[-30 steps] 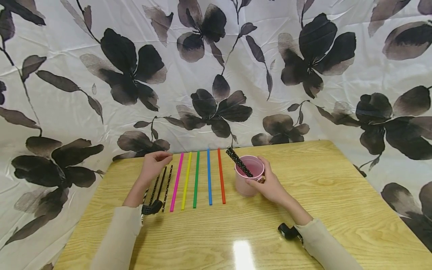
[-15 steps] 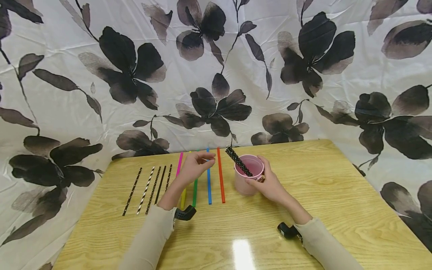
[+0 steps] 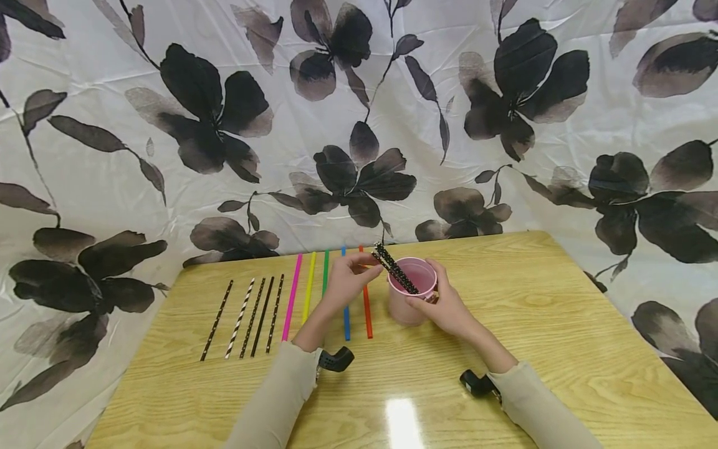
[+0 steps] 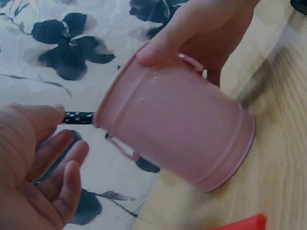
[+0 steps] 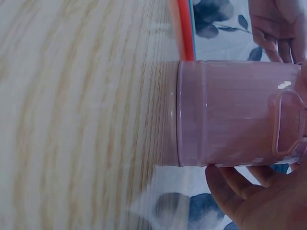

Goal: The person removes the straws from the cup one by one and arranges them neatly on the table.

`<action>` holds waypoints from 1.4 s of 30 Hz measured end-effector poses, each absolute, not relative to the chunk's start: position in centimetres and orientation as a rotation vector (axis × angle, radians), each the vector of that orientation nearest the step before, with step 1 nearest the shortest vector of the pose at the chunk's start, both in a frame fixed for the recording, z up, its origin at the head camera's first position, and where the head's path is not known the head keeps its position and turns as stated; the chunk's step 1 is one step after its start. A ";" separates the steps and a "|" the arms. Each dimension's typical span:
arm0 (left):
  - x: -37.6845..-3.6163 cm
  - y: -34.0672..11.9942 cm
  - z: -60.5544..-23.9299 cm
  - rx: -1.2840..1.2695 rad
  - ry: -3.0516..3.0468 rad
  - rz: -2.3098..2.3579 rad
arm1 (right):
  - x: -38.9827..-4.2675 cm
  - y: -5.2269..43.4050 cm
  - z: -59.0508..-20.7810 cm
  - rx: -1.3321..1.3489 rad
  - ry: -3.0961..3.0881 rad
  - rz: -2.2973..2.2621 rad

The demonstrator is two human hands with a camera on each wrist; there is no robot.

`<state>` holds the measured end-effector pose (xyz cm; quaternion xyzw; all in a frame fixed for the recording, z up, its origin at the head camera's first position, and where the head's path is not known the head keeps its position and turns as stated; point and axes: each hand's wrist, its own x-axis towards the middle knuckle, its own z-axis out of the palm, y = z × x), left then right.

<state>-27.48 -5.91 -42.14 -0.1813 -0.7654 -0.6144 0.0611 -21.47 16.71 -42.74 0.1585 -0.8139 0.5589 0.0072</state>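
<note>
My right hand (image 3: pixel 443 305) grips a pink metal cup (image 3: pixel 412 299) standing on the wooden table (image 3: pixel 561 324), fingers curled round its side (image 5: pixel 259 196). A black dotted straw (image 3: pixel 395 269) leans out of the cup to the left. My left hand (image 3: pixel 350 277) is just left of the cup, palm open and fingers relaxed (image 4: pixel 38 163). Its thumb tip is at the straw's outer end (image 4: pixel 79 117). Whether it pinches the straw is not clear. The cup (image 4: pixel 177 134) fills both wrist views.
Left of the cup lie an orange straw (image 3: pixel 367 312), a blue straw (image 3: pixel 346 318), then green (image 3: pixel 325 271), yellow (image 3: pixel 308 284) and pink (image 3: pixel 291 299). Several black, dotted and striped straws (image 3: pixel 252 318) lie further left. A flowered cloth (image 3: pixel 359 125) hangs behind the table.
My left hand has moved right, from the black straws across the coloured ones to the cup's dotted straw. The right hand and cup have stayed put.
</note>
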 end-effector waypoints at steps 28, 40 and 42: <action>-27.2 -7.0 -40.0 -0.468 -1.769 -2.137 | -21.3 16.3 -43.0 0.511 -2.516 1.760; -26.8 -10.5 -37.0 -0.540 -1.650 -2.143 | -21.2 16.3 -43.3 0.491 -2.522 1.752; -26.7 -11.2 -36.4 -0.548 -1.622 -2.142 | -21.2 16.3 -43.2 0.493 -2.516 1.755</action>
